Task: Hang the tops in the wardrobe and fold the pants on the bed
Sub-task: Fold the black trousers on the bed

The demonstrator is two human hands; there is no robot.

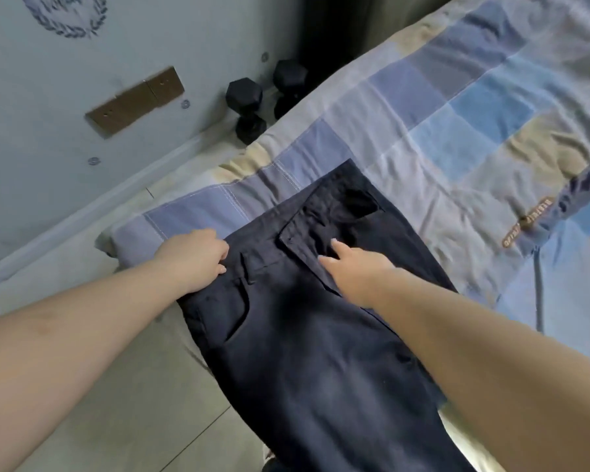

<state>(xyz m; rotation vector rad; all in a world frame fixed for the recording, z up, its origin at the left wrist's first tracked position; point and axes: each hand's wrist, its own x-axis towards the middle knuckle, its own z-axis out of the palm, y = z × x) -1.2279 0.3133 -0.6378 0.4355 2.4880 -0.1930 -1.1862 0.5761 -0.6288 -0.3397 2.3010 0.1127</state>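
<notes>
Pants (307,335): dark navy, plain, faded paler across the lower legs. Bedcover (457,107): patchwork of squares in pale blue, mid blue, lavender-grey and tan, with white stitching along the seams. Garment (559,199) on the bedcover: blue-grey with a dark navy band and a tan strip bearing lettering, unreadable. Dumbbells (249,107): black. Wall (65,148): pale grey-blue with a dark wreath emblem and two brown plates. Floor (133,403): beige tile.

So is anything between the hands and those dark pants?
Nothing visible. The left hand grips the dark pants at the waistband, and the right hand rests its straight fingers on them near the fly.
</notes>
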